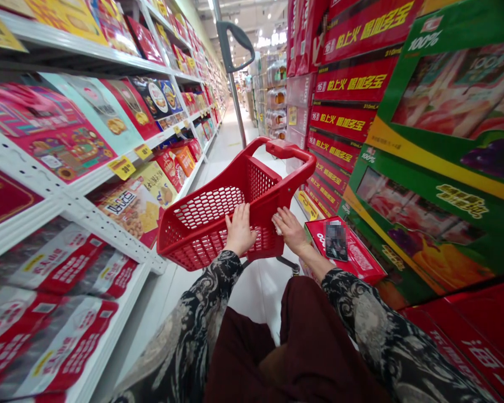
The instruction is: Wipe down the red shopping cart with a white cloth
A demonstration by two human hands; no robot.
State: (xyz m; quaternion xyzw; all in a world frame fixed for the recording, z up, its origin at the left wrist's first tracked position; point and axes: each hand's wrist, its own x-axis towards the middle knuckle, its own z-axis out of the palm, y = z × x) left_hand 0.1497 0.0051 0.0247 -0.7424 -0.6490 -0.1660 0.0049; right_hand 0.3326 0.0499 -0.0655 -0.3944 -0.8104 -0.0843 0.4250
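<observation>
A red plastic shopping cart (pixel 201 224) with perforated walls stands in the aisle before me, its handle (pixel 289 154) at the upper right. My left hand (pixel 240 230) lies on the near side of the basket, fingers stretched out along the wall. To its right, my right hand (pixel 292 230) presses a small white wipe (pixel 277 225) against the solid red panel below the handle. Its fingers bend over the wipe and hide part of it. No goods show inside the visible part of the basket.
Shelves (pixel 96 50) of boxed and bagged goods line the left. Stacked drink cartons (pixel 344 120) and green juice boxes (pixel 424 207) rise on the right. A dark phone-like object (pixel 336 240), partly blurred, lies on a low red box (pixel 367 266). A grey pole (pixel 236 101) stands behind the cart.
</observation>
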